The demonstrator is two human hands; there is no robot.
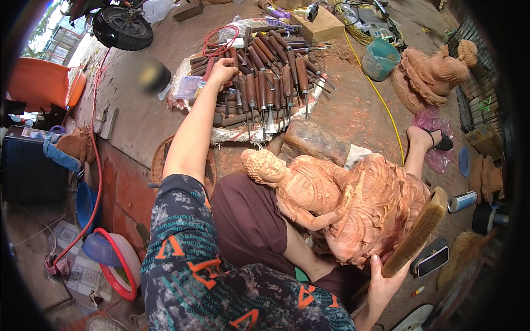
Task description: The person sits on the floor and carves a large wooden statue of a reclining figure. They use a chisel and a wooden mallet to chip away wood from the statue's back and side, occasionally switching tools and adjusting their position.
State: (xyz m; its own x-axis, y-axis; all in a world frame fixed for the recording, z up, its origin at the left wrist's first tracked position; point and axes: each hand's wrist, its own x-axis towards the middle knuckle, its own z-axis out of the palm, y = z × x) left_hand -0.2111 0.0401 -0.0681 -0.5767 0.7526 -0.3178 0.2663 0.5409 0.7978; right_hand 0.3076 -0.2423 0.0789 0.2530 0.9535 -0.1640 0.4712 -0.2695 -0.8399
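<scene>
My left hand (223,71) reaches out to the left side of a pile of carving chisels (262,91) with brown wooden handles. Its fingers curl down among the handles, and what they grip is hidden. In my right hand (383,282), at lower right, is a long, rounded wooden mallet (422,229), tilted upright beside a carved wooden Buddha statue (317,193). That statue lies across my lap, its head to the left and its robed base to the right. A wooden block (314,140) sits between the statue and the chisels.
A second statue (425,77) and a green bucket (381,58) stand at upper right, near a yellow cable (381,96). A phone (433,261) and a can (462,201) lie at right. On the left are a red hose (98,165) and a red-rimmed basin (130,270).
</scene>
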